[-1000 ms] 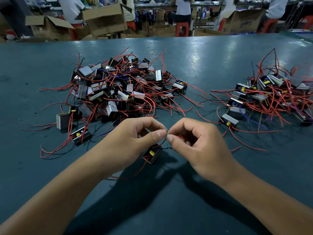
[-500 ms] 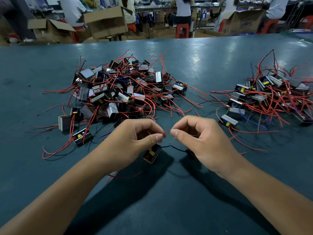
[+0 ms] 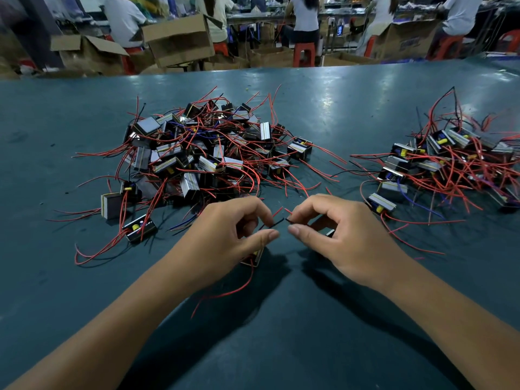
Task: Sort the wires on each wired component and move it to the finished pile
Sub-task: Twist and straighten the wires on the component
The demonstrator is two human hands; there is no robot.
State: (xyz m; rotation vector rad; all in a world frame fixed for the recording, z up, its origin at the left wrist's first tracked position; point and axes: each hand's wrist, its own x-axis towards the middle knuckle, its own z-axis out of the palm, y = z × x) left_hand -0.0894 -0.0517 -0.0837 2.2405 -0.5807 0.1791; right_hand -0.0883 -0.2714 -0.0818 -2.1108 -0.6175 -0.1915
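At the tabletop's (image 3: 309, 319) near edge, the left hand (image 3: 225, 237) and right hand (image 3: 337, 237) each pinch wire ends (image 3: 277, 212) in curled fingers above a component (image 3: 254, 256). One pile (image 3: 208, 153) lies mid-table, another (image 3: 450, 161) toward the right edge.

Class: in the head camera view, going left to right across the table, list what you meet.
Lone component → large tangled pile → left hand → right hand → smaller pile.
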